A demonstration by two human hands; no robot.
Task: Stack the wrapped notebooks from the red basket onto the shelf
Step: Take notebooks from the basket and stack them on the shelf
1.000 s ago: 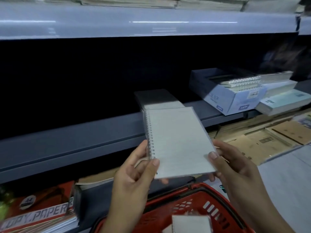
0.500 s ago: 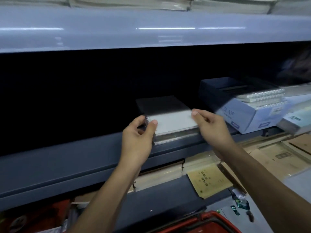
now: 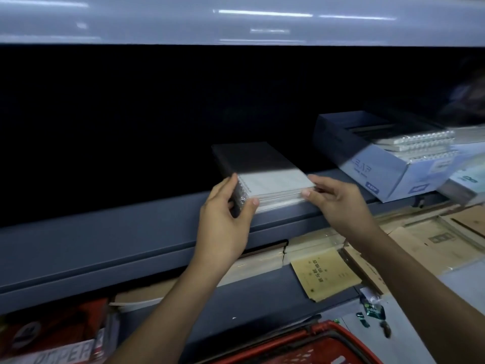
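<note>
A stack of wrapped spiral notebooks (image 3: 275,181) lies on the grey shelf (image 3: 118,232), its back half in shadow. My left hand (image 3: 228,214) grips the stack's left front corner at the spiral side, thumb on the front edge. My right hand (image 3: 338,203) presses fingertips against the stack's right front corner. The rim of the red basket (image 3: 301,342) shows at the bottom edge; its contents are out of view.
A blue-white box (image 3: 388,166) with spiral notebooks sits to the right on the same shelf. Below are brown paper-covered books (image 3: 322,274), cardboard packs (image 3: 446,237) at right and red copy-paper packs (image 3: 52,340) at lower left. An upper shelf (image 3: 236,19) overhangs.
One second ago both hands held a single notebook above the basket. It was then laid on top of the shelf stack, and now both hands stay at the stack's front corners.
</note>
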